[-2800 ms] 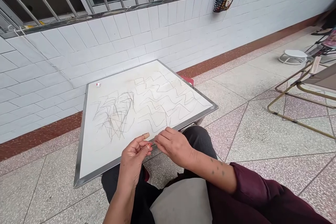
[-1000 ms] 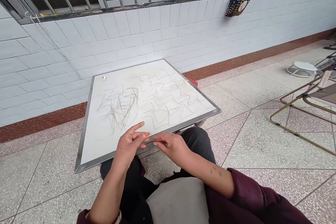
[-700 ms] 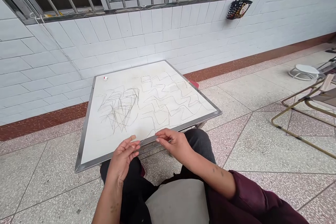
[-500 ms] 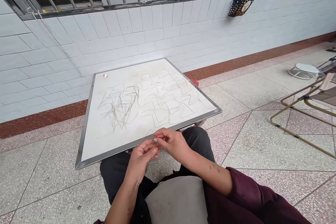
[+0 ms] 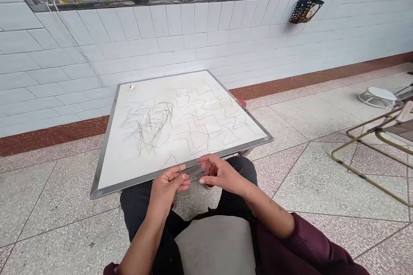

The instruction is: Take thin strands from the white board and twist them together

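My left hand (image 5: 166, 187) is closed in a pinch at the table's near edge. A thin, dark, bent wire-like strand (image 5: 172, 156) rises just beyond its fingertips, one end seemingly in the pinch. Slightly to the right, my right hand (image 5: 222, 174) has thumb and forefinger apart, with nothing visible between them. On the white table (image 5: 111, 172) lies a tangled heap of similar thin strands (image 5: 151, 124) to the left. More zigzag-bent strands (image 5: 196, 122) are spread singly over the right half.
A tiny red-and-white item (image 5: 132, 88) sits at the table's far left corner. Behind stands a white tiled wall (image 5: 135, 58) with a barred window. A dotted bag (image 5: 305, 10) hangs there. To the right are a folding chair (image 5: 364, 172) and a round white stool (image 5: 379, 94).
My hands have separated, the right moving slightly right and its fingers parting, while the left keeps its pinch. The view has shifted a little.
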The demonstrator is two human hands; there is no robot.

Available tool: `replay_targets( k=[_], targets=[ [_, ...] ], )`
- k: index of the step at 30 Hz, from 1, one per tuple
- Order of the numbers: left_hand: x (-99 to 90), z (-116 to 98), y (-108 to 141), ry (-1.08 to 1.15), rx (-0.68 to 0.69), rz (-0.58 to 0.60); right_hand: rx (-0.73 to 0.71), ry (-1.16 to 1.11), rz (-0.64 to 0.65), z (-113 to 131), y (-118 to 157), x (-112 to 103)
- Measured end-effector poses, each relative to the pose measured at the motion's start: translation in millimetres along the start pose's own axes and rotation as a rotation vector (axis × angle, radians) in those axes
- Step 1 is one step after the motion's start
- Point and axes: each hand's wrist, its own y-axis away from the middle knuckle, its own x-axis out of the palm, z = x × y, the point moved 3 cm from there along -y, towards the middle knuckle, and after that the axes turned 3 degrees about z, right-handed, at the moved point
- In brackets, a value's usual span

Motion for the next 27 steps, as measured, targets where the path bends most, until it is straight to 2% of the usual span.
replay_targets(
  k=[2,4,10,15,17,21,27],
  targets=[
    [0.3,-1,0,-0.023,0.012,0.004,0.095,-0.216,0.073,-14,1,7],
    [1.0,-2,0,-0.07,0.025,0.016,0.14,-0.348,0.068,-22,1,11],
    [3.9,-6,2,-0.275,0.112,-0.013,0.103,-0.478,0.147,-19,2,20],
    [8.0,-7,6,-0.428,0.195,-0.004,0.121,-0.62,0.003,-24,3,34],
    [8.8,-7,7,-0.518,0.243,0.006,0.105,-0.643,-0.026,-24,3,37],
    [10.0,-8,9,-0.804,0.311,-0.013,0.111,-0.598,0.001,-24,3,37],
    [16.3,-4,6,-1.067,0.301,-0.028,0.223,-0.524,0.015,-30,1,32]
  ],
)
